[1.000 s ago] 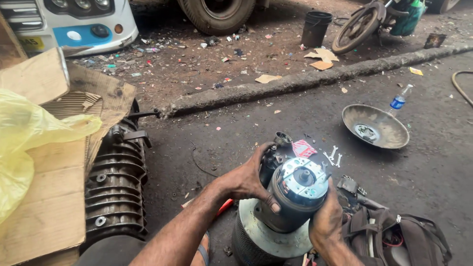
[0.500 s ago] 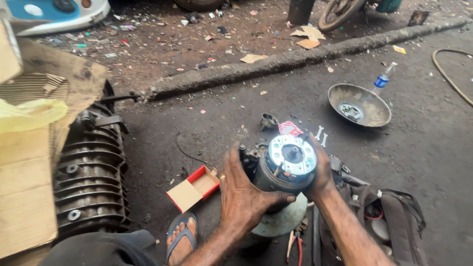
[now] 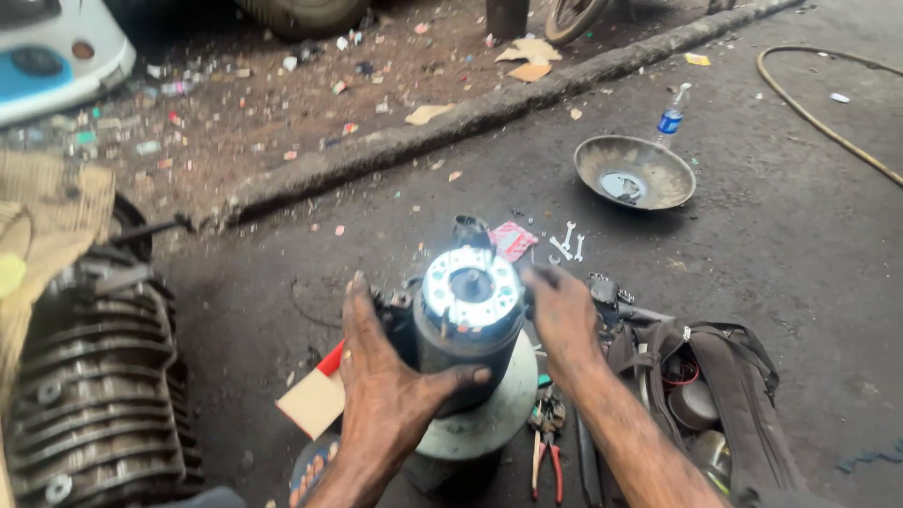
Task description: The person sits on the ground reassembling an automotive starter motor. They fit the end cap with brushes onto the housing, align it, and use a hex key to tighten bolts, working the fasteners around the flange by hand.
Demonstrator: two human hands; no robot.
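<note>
Your left hand (image 3: 386, 390) wraps around the near side of the dark cylindrical motor housing (image 3: 461, 353), thumb pressed across its front and fingers spread along its left flank, so it grips the housing. Your right hand (image 3: 564, 315) lies against the housing's right side near the top, fingers curled against it; whether it clamps or only rests there you cannot tell from this view. The housing stands upright on the tarmac ground, its bright round end plate (image 3: 470, 285) facing up, and a pale disc-shaped flange (image 3: 499, 414) rings its base.

Just left of the housing a red and tan small box (image 3: 315, 395) lies flat on the ground. Pliers with red handles (image 3: 546, 452) lie beside the flange at the near right. An open dark tool bag (image 3: 696, 386) sits right of your right forearm. Beyond the housing lie a red packet (image 3: 513, 240) and a few small spanners (image 3: 567, 243). Farther off to the right rests a shallow metal bowl (image 3: 635, 172), with a plastic bottle (image 3: 673, 113) just behind it. At the left edge of the view stands a finned engine block (image 3: 94, 395). A hose (image 3: 818, 118) curves across the far right of the ground
</note>
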